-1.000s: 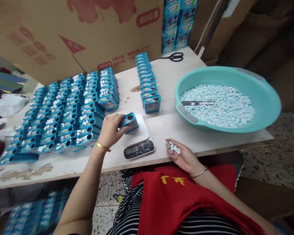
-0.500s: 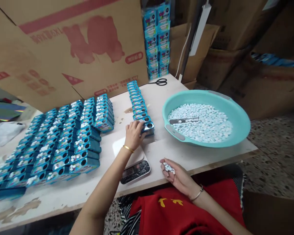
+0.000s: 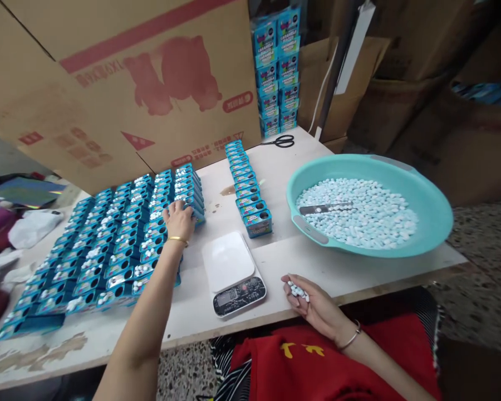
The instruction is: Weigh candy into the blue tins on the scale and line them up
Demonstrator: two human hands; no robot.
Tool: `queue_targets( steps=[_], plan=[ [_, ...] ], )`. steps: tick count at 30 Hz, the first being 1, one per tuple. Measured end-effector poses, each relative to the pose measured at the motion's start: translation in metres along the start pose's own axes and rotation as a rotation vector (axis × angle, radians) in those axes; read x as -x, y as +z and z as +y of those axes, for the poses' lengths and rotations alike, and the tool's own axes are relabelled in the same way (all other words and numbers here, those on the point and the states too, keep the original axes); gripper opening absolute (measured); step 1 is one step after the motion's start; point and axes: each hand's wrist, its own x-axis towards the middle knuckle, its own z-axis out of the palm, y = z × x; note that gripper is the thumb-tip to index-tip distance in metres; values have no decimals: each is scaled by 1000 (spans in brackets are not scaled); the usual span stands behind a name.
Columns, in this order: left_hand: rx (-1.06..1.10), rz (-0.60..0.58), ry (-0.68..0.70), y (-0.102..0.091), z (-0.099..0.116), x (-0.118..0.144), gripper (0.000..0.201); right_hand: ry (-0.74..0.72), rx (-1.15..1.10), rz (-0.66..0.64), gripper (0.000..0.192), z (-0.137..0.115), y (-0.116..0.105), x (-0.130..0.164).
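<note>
My left hand (image 3: pixel 180 223) is at the candy tins (image 3: pixel 123 242) on the bench (image 3: pixel 271 264), grip unclear; my right hand (image 3: pixel 315 306), apart, cups candies (image 3: pixel 297 291). Probably choosing a tin, which calls for a side pinch.

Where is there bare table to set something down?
Bare table lies between scale and basin, beyond the right hand; also between scale and left forearm, and between the single row and packed boxes. Crowded: the packed boxes by the left hand.
</note>
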Motion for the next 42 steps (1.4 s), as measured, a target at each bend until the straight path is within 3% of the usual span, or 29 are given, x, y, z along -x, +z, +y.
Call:
queue_targets(
  steps=[6,9,13,18,22,27,36,42],
  plan=[
    [13,-119,323,-71,27,52,16,-9,-39,-3,18,-1,-1,-2],
    [19,-203,432,-83,48,73,14,45,-115,17,12,0,1,-1],
    [74,-240,494,-75,66,84,10,112,-199,-58,14,1,6,6],
    [340,15,497,-78,84,113,17,146,-287,-106,19,0,18,16],
    [617,-223,670,-68,124,163,20,133,-343,-138,21,2,23,20],
    [716,-318,589,-38,164,195,14,97,-347,-84,21,6,22,23],
    [722,-284,621,-31,162,192,15,83,-341,-69,16,8,14,17],
    [732,-262,616,-26,156,190,14,116,-410,1,20,7,29,17]
  ],
)
